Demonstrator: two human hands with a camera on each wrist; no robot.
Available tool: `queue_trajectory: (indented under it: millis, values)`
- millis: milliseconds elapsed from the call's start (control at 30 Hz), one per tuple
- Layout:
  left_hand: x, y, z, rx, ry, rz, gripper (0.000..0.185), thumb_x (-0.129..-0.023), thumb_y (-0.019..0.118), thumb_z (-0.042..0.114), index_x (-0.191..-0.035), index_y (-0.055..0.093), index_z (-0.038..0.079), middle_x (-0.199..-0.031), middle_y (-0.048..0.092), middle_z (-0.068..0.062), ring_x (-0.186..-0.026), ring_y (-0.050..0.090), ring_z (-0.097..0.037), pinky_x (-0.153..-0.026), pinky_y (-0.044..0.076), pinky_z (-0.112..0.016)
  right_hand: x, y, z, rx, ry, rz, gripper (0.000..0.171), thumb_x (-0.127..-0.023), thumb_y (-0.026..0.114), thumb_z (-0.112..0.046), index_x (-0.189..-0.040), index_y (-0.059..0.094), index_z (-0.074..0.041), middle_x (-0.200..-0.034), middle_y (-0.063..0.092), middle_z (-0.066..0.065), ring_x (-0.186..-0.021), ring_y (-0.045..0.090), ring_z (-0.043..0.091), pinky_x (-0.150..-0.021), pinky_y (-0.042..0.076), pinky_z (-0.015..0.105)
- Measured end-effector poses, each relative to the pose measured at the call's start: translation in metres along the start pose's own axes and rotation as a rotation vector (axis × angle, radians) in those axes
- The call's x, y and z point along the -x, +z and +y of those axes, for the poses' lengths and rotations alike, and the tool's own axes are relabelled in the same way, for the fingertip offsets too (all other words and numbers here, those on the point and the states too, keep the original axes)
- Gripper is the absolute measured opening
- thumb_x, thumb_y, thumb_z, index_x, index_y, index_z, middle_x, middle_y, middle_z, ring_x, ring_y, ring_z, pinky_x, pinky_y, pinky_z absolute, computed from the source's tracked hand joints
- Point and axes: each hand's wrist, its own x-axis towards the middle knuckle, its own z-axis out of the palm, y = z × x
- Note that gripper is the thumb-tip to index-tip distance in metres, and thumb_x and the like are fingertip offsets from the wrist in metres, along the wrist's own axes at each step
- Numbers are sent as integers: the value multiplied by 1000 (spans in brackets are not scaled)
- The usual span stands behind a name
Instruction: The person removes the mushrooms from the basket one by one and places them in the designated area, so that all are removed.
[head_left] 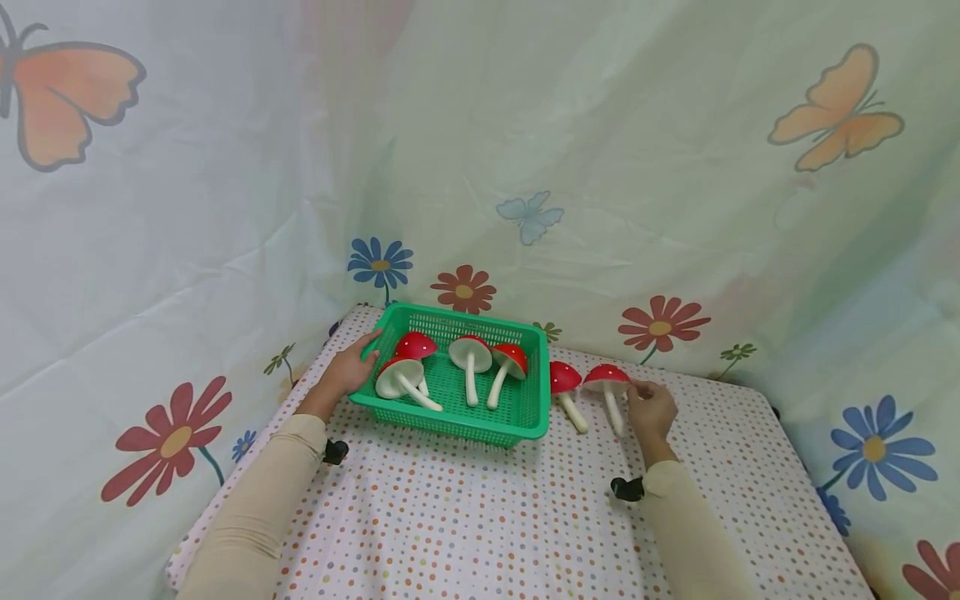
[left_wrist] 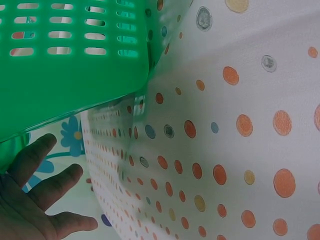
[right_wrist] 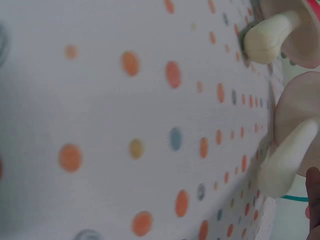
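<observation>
My left hand (head_left: 351,369) is at the left rim of a green plastic basket (head_left: 457,429), touching it. In the left wrist view its fingers (left_wrist: 52,187) spread fairly straight beside the basket wall. Several toy mushrooms with red, white-dotted caps and cream stems lie in the basket, among them one mushroom (head_left: 471,375) near the middle. To the right of the basket, my right hand (head_left: 651,410) pinches the cap edge of another toy mushroom (head_left: 606,382), stem pointing down. Beside that one, a further mushroom (head_left: 566,379) lies against the basket's right side.
A dotted cloth (head_left: 450,517) covers the table. Behind and around it hangs a pale curtain (head_left: 465,100) printed with flowers and butterflies. The basket stands near the table's back left edge.
</observation>
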Motion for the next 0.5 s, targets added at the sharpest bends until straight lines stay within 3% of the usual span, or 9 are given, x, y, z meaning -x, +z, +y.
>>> queue_trajectory:
  millis: [167,233,500]
  values:
    - [0,0,1,-15,3,-5,54,-107,37,36,-158,22,33,-156,37,-19,-119,57,-42,-89,46,-52,24,-19,-21,-33,23,-23,25,-98,59,-12,-118,70,-1,-125,64,22,-107,64,35,-73,58,37]
    - [0,0,1,-18,1,-4,54,-107,37,36,-158,22,33,-156,38,-20,-116,58,-41,-87,46,-51,29,-23,-24,-16,2,-25,25,-98,59,-13,-118,70,-2,-125,64,21,-107,64,36,-75,58,40]
    - [2,-1,2,-12,0,-8,54,-107,37,37,-158,22,33,-156,38,-20,-98,60,-33,-79,46,-44,33,-37,-21,44,-82,-29,26,-97,59,-17,-114,71,-1,-119,65,23,-95,69,36,-60,54,37]
